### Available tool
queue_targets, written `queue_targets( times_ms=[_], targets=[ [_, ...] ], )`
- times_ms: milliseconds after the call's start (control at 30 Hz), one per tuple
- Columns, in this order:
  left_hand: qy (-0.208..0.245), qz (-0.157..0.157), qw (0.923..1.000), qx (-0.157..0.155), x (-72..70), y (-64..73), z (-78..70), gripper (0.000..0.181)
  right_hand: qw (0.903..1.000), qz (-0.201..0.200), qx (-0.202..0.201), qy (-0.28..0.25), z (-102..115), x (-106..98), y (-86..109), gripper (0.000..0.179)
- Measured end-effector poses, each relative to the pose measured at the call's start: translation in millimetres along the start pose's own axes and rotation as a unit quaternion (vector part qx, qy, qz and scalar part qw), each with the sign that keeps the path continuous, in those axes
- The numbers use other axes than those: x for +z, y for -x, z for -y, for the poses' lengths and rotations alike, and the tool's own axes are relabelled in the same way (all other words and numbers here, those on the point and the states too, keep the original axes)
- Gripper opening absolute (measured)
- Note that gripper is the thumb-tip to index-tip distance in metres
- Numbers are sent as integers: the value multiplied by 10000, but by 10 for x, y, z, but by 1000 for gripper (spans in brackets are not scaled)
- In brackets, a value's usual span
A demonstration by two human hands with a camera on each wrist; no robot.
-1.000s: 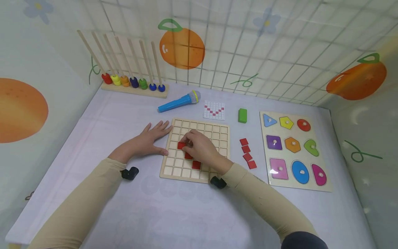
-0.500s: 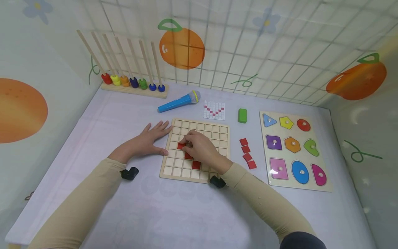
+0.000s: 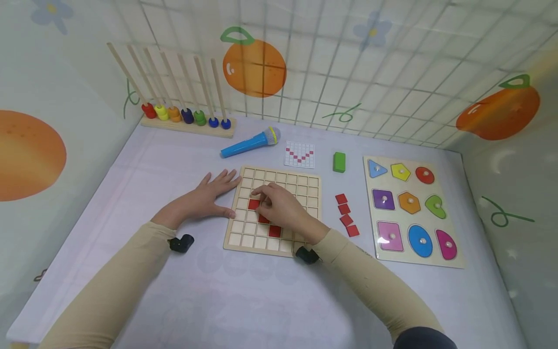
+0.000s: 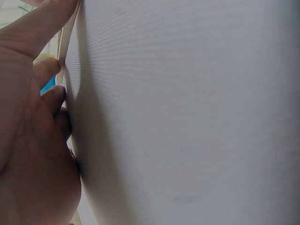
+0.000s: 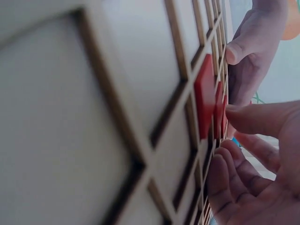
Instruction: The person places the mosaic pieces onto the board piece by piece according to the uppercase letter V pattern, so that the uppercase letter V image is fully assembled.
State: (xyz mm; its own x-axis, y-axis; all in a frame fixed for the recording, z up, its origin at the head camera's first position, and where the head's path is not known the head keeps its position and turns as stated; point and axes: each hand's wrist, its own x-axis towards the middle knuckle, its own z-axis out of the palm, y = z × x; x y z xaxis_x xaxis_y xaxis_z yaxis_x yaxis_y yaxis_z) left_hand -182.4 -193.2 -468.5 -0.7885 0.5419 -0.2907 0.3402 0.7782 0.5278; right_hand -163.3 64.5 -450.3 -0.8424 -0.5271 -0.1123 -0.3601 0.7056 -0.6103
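My left hand lies spread on the tabletop, its thumb and fingertips at the left edge of a wooden grid board. My right hand is over the board, bent at the fingers. Its thumb and index finger are apart, close around a red square tile that lies in a cell. Two more red tiles follow diagonally down to the right; the middle one is partly hidden by the hand. In the right wrist view, the thumb is beside the row of red tiles, with nothing visibly pinched.
Several loose red tiles lie right of the board. Behind it are a pattern card, a green block and a blue toy microphone. A shape puzzle lies at right; a peg rack with coloured beads stands back left.
My right index finger has lifted from the upper-left red tile, which now shows more fully in its cell. My left hand stays where it was.
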Motion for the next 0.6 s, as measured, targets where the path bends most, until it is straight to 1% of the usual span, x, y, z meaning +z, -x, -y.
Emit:
queue_targets(
  times_ms=[400, 600],
  targets=[
    [3, 55, 9999, -117, 6, -8, 1, 107, 9992, -118, -27, -388, -77, -48, 110, 26],
    [33, -1, 10000, -49, 9, -8, -2, 107, 9986, -185, -85, -482, -127, -89, 191, 26]
  ],
)
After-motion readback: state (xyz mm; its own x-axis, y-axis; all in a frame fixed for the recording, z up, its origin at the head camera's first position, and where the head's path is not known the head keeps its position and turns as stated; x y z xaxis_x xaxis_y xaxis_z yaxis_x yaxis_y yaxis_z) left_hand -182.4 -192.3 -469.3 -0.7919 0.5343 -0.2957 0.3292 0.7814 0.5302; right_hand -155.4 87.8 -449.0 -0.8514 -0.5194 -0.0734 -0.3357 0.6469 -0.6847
